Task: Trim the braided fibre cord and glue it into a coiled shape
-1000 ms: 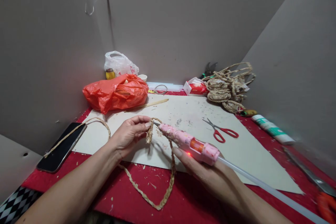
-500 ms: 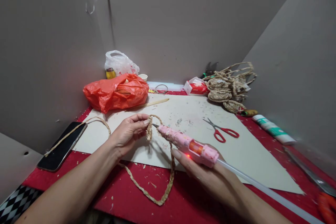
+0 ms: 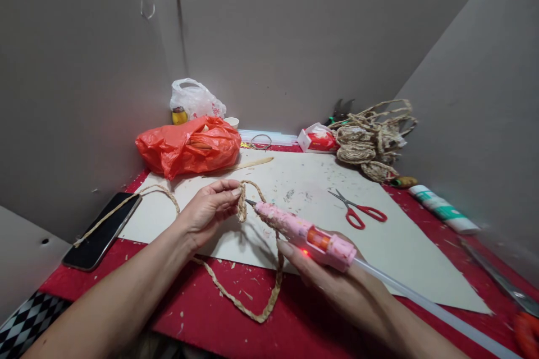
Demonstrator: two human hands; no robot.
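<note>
My left hand (image 3: 215, 206) pinches a small folded or coiled end of a braided straw cord (image 3: 269, 305) between thumb and fingers. From there the cord loops to the right, hangs over the table's front and runs back under my left forearm. A pink hot glue gun (image 3: 305, 233) is gripped in my right hand (image 3: 324, 272), its red light lit. Its metal nozzle points left, at or very near the cord end; whether they touch I cannot tell. A long clear glue stick (image 3: 433, 305) sticks out of the gun's rear.
Red-handled scissors (image 3: 357, 210) lie on a pale board (image 3: 303, 171) over the red table. A phone (image 3: 101, 233) with cord across it is at left. Behind stand an orange plastic bag (image 3: 185, 148), a tissue pack (image 3: 318, 138) and bundled braided cord (image 3: 362, 143). Large shears (image 3: 501, 280) lie far right.
The whole view has shifted slightly. My hands, the cord and the glue gun keep almost the same positions relative to one another.
</note>
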